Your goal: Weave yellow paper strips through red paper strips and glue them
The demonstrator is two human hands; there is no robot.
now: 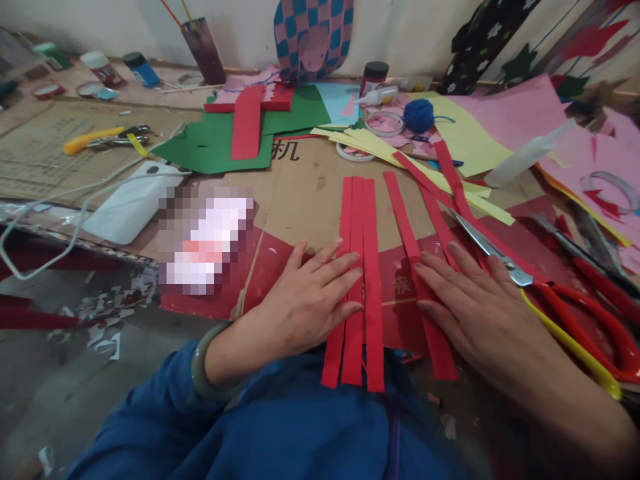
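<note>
Three red paper strips (371, 300) lie side by side on the cardboard (320, 220), their near ends sticking out past its edge. My left hand (305, 300) rests flat across them with its fingers stretched out. A separate red strip (400, 213) lies to their right, slanting toward me. My right hand (470, 300) lies flat over that strip, fingers spread, its fingertips at the strip's left side. Further red strips (453, 173) fan out beyond the right hand, partly hidden under it. Red-handled scissors (555, 293) lie against the right hand, blades pointing away to the left.
A white phone (135, 200) with a cable and a pixelated patch lie at left. Behind are pliers (107, 137), green paper (210, 143), yellow strips (385, 150), blue yarn (419, 116) and paint jars (141, 69). A glue bottle (525, 157) and pink paper (510, 113) are at right.
</note>
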